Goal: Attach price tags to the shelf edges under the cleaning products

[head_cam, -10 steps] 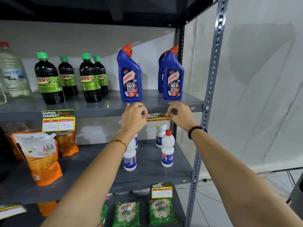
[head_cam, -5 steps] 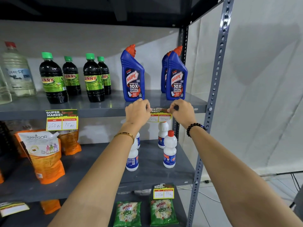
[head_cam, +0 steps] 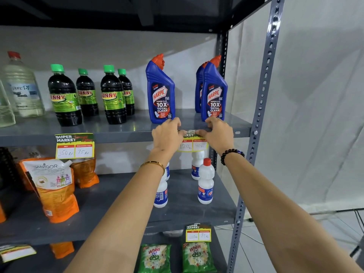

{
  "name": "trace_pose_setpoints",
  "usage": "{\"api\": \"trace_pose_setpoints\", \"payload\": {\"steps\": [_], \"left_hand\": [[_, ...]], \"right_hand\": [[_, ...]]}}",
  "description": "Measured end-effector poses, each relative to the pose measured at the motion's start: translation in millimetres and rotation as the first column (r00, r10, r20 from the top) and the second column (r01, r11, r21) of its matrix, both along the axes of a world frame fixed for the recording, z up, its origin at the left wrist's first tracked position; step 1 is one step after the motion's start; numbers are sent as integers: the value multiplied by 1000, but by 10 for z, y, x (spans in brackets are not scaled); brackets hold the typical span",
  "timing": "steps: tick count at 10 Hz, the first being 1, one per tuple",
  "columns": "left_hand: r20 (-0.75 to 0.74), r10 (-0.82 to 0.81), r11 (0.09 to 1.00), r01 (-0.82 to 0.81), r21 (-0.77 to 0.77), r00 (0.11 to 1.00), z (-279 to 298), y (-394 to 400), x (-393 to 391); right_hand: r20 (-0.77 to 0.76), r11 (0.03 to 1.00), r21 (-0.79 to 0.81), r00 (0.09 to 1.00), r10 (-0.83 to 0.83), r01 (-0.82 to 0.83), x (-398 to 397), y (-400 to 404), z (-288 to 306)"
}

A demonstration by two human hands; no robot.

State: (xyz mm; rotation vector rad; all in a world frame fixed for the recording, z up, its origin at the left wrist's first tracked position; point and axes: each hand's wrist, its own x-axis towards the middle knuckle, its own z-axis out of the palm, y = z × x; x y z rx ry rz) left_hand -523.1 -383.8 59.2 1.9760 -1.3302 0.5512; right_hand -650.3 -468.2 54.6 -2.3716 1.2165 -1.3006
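A shop display, staged on metal racking.
Grey shelves are stocked with cleaning bottles, and "SUPER MARKET" price tags are fixed to the edges.

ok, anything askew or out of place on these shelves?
One thing: a price tag at the far left lies loose and tilted on the bottom shelf, not fixed to an edge. The tag under both hands is level; bottles stand upright.

I see a white curtain hanging behind the rack on the right, pale floor tiles below it with a thin cable running across them, and a dark object at the right edge.
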Motion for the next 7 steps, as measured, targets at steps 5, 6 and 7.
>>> {"api": "trace_pose_setpoints", "payload": {"steps": [5,6,7], "left_hand": [[60,94,991,-99,86,994,26,-60,-89],[91,55,991,-65,119,994,36,6,-97],[89,-11,997,4,77,996,-66,81,-49]], "right_hand": [[-119,993,-56,987,-107,101,112,52,-5],[-173,992,-86,979,-104,91,79,128,17],[-139,986,-152,986,-93,72,61,115,-48]]}}
